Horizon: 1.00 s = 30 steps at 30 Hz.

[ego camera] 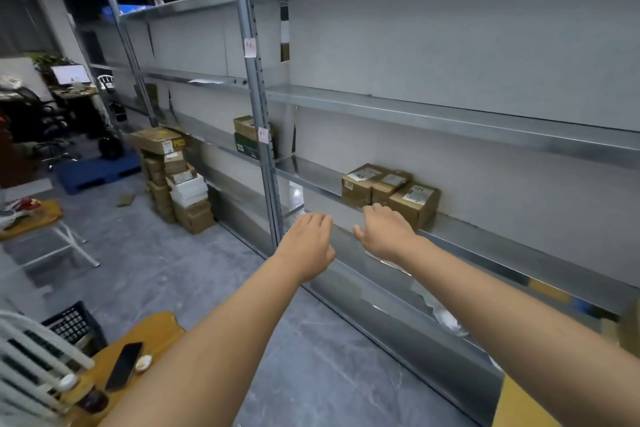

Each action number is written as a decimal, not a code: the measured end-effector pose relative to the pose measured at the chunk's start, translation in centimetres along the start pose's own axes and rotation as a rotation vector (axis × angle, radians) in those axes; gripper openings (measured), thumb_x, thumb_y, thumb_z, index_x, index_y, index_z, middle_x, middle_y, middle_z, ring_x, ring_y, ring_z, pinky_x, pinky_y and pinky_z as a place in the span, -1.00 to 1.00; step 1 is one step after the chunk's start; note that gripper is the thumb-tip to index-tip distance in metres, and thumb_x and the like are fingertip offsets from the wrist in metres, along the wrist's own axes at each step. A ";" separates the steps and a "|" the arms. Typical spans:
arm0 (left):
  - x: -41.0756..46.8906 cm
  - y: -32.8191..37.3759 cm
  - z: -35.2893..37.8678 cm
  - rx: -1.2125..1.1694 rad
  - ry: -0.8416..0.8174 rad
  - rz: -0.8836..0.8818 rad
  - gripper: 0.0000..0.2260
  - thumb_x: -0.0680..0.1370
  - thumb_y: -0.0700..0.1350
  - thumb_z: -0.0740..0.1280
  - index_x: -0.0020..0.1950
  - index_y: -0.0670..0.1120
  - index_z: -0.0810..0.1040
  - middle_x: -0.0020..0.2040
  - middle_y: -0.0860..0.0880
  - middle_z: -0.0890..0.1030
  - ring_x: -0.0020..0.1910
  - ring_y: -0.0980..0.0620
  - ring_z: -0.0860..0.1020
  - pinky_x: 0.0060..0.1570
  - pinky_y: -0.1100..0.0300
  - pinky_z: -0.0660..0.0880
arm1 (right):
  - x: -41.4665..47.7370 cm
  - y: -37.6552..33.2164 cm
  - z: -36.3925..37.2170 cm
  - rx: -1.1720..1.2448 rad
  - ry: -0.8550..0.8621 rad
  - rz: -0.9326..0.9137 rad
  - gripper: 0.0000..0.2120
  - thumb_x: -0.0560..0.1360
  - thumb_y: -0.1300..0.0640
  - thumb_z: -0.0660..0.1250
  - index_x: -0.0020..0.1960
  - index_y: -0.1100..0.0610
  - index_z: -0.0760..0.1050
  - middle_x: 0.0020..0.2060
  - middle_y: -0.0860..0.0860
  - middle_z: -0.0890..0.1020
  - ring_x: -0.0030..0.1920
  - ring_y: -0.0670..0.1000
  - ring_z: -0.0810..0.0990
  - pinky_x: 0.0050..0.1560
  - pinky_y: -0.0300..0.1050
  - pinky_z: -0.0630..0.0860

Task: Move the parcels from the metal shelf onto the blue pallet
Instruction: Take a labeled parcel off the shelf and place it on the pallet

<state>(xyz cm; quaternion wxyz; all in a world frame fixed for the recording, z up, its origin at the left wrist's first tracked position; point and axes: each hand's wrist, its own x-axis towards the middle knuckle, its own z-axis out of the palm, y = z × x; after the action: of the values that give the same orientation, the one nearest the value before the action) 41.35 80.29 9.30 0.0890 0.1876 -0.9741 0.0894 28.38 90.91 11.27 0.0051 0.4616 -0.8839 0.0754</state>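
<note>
— Grey warehouse aisle; three parcels side by side on the metal shelf. Blue pallet far left.
— Hands?
— Left hand, right hand: both open, empty, short of them.
— Risk?
— Grabbing several together; one could slip off.

Clutter around the work area.
Black phone lying on wooden surface; black crate just behind; monitor far left.

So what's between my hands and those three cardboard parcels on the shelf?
In the head view, only bare metal shelf separates both hands, left and right, from the three parcels.
</note>
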 end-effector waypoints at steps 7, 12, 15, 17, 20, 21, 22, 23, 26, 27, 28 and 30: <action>1.7 -3.7 1.1 -0.001 0.030 -0.026 -0.54 0.60 -0.05 0.14 0.47 -0.19 0.27 0.40 -0.11 0.40 0.38 -0.07 0.33 0.43 0.09 0.21 | 3.6 -0.6 1.4 0.032 -0.037 -0.012 -0.56 0.63 -0.04 0.10 0.37 0.24 0.31 0.28 0.18 0.43 0.30 0.18 0.39 0.30 0.01 0.32; 5.8 -5.9 2.9 -0.013 0.026 -0.018 -0.53 0.60 -0.06 0.12 0.50 -0.18 0.24 0.43 -0.11 0.37 0.40 -0.06 0.31 0.44 0.08 0.20 | 8.4 -0.1 2.6 0.058 -0.046 -0.020 -0.56 0.62 -0.03 0.10 0.35 0.25 0.32 0.26 0.19 0.43 0.27 0.18 0.40 0.27 0.01 0.33; 9.5 -6.9 4.3 -0.049 0.019 -0.025 -0.53 0.63 -0.01 0.11 0.50 -0.17 0.24 0.43 -0.09 0.37 0.40 -0.05 0.32 0.45 0.09 0.20 | 12.1 1.3 3.3 0.085 -0.044 -0.002 -0.57 0.61 -0.05 0.11 0.33 0.24 0.34 0.25 0.18 0.44 0.27 0.18 0.41 0.26 0.01 0.33; 12.6 -7.4 5.3 -0.066 0.003 -0.015 -0.51 0.63 0.01 0.11 0.52 -0.17 0.21 0.45 -0.09 0.35 0.42 -0.05 0.30 0.46 0.09 0.18 | 15.0 2.5 3.5 0.106 -0.040 0.010 -0.57 0.61 -0.04 0.11 0.33 0.24 0.34 0.26 0.18 0.43 0.28 0.18 0.40 0.27 0.02 0.33; 17.6 -8.1 6.6 -0.085 -0.027 0.023 -0.49 0.63 0.02 0.12 0.54 -0.16 0.18 0.48 -0.10 0.32 0.46 -0.05 0.26 0.49 0.08 0.16 | 19.3 4.5 3.8 0.156 -0.025 0.041 -0.55 0.60 -0.03 0.13 0.36 0.24 0.33 0.29 0.20 0.43 0.32 0.19 0.38 0.29 0.02 0.32; 19.6 -8.2 7.0 -0.083 -0.036 0.033 -0.48 0.64 0.02 0.12 0.54 -0.16 0.17 0.50 -0.11 0.30 0.47 -0.05 0.25 0.50 0.07 0.15 | 20.9 5.3 3.9 0.172 -0.015 0.055 -0.54 0.60 -0.04 0.14 0.36 0.24 0.33 0.29 0.19 0.43 0.31 0.18 0.39 0.28 0.01 0.33; 21.5 -8.4 7.3 -0.081 -0.041 0.039 -0.48 0.64 0.02 0.11 0.55 -0.17 0.16 0.50 -0.11 0.29 0.48 -0.06 0.23 0.50 0.05 0.14 | 22.2 6.0 4.1 0.182 -0.008 0.070 -0.54 0.60 -0.04 0.14 0.36 0.24 0.33 0.28 0.19 0.43 0.30 0.18 0.39 0.27 0.01 0.34; 23.4 -8.5 7.7 -0.085 -0.038 0.046 -0.48 0.64 0.03 0.11 0.55 -0.17 0.16 0.50 -0.12 0.29 0.48 -0.06 0.23 0.50 0.05 0.14 | 23.6 6.8 4.2 0.190 -0.009 0.086 -0.54 0.59 -0.05 0.14 0.36 0.24 0.33 0.27 0.19 0.44 0.29 0.18 0.40 0.27 0.02 0.35; 28.1 -8.5 9.3 -0.108 -0.002 0.084 -0.53 0.63 0.02 0.12 0.49 -0.18 0.26 0.43 -0.12 0.37 0.41 -0.06 0.31 0.44 0.09 0.19 | 26.9 9.1 5.2 0.207 -0.030 0.133 -0.56 0.59 -0.04 0.15 0.33 0.24 0.35 0.24 0.18 0.45 0.27 0.17 0.41 0.26 0.02 0.37; 29.4 -8.5 10.0 -0.113 0.007 0.101 -0.55 0.63 0.01 0.13 0.46 -0.17 0.29 0.41 -0.12 0.40 0.38 -0.06 0.34 0.42 0.10 0.21 | 27.9 9.8 5.6 0.207 -0.029 0.147 -0.57 0.59 -0.04 0.14 0.32 0.24 0.36 0.23 0.18 0.45 0.26 0.18 0.42 0.27 0.02 0.37; 30.6 -8.5 10.7 -0.118 0.007 0.118 -0.57 0.63 0.01 0.13 0.44 -0.17 0.31 0.39 -0.12 0.41 0.36 -0.06 0.35 0.40 0.11 0.21 | 28.8 10.5 6.0 0.213 -0.035 0.167 -0.58 0.59 -0.03 0.14 0.30 0.24 0.36 0.22 0.19 0.45 0.26 0.18 0.42 0.27 0.03 0.38; 32.4 -8.7 12.0 -0.130 -0.009 0.148 -0.58 0.62 0.01 0.13 0.41 -0.17 0.33 0.37 -0.11 0.42 0.35 -0.06 0.36 0.39 0.12 0.22 | 30.3 11.5 6.7 0.222 -0.056 0.208 -0.59 0.58 -0.03 0.14 0.28 0.25 0.37 0.20 0.19 0.45 0.25 0.18 0.42 0.27 0.03 0.38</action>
<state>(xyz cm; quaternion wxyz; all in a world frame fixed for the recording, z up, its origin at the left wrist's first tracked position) 13.36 58.53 5.60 0.0896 0.1091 -0.9895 0.0315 1.95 71.76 5.58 -0.0784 0.3671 -0.9129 0.1601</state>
